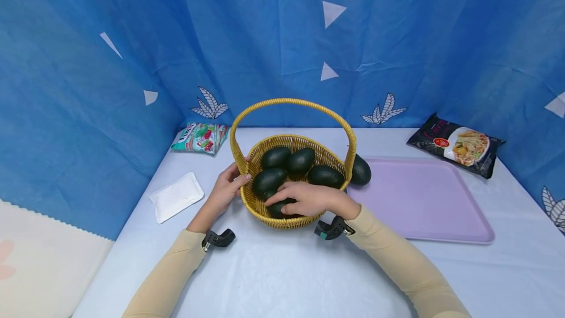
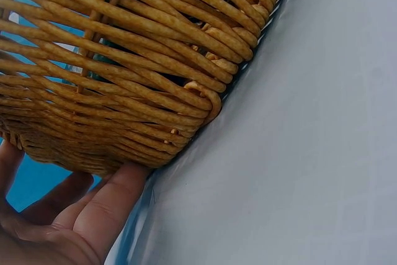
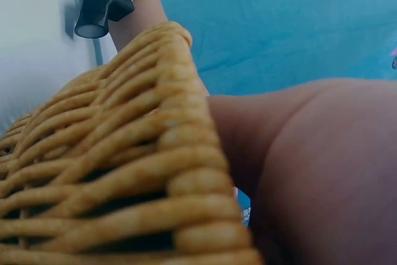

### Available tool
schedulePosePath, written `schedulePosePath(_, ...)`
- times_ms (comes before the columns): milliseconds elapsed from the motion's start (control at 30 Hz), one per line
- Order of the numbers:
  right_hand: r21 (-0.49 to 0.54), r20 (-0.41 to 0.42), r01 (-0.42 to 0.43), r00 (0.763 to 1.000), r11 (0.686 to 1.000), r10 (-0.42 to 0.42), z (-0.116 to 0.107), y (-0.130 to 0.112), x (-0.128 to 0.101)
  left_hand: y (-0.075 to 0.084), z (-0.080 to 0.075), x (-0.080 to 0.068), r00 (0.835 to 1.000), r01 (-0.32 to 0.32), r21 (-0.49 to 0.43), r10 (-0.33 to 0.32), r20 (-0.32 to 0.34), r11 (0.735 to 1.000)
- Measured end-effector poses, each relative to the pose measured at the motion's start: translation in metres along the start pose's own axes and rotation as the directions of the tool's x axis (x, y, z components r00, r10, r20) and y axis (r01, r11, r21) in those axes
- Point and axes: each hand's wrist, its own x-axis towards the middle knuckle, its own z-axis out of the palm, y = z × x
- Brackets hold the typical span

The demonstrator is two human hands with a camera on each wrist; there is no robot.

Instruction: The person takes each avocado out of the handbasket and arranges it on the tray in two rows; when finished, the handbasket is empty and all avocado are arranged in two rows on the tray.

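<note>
A yellow wicker basket [image 1: 266,220] with a hoop handle stands mid-table, and several dark green avocados [image 1: 301,161] lie in it. My left hand [image 1: 237,174] grips the basket's left rim, thumb over the edge and fingers [image 2: 108,206] against the woven wall [image 2: 124,72]. My right hand [image 1: 279,201] reaches over the near rim [image 3: 124,172] and curls round an avocado [image 1: 279,208] at the front of the basket. Most of that avocado is hidden under the fingers. One more avocado [image 1: 361,170] lies outside, behind the basket's right side.
A lilac tray [image 1: 423,200] lies right of the basket. A black noodle packet [image 1: 456,145] sits at the back right and a green snack packet [image 1: 200,137] at the back left. A white pad [image 1: 175,196] lies to the left. Blue cloth walls the table.
</note>
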Motion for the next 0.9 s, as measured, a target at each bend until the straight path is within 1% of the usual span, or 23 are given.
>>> schedulePosePath(167, 0.020, -0.005, 0.004, 1.000, 1.000, -0.004, 0.0006, 0.0018, 0.0002, -0.0001, 0.0001, -0.0009, 1.000, -0.004, 0.006, 0.004, 0.000, 1.000)
schedulePosePath(367, 0.006, -0.030, 0.030, 0.999, 1.000, -0.030, 0.0009, 0.0035, -0.0007, 0.0007, 0.0004, -0.0013, 1.000, 0.004, 0.003, -0.004, 0.005, 1.000)
schedulePosePath(667, 0.006, -0.051, 0.038, 0.998, 0.999, -0.038, -0.0004, 0.0025, -0.0038, 0.0039, 0.0015, -0.0023, 1.000, 0.003, 0.005, -0.003, 0.016, 1.000)
schedulePosePath(900, 0.027, -0.069, 0.038, 0.997, 0.999, -0.036, -0.0057, 0.0023, -0.0066, 0.0018, 0.0012, -0.0021, 1.000, -0.022, 0.012, 0.022, 0.005, 1.000)
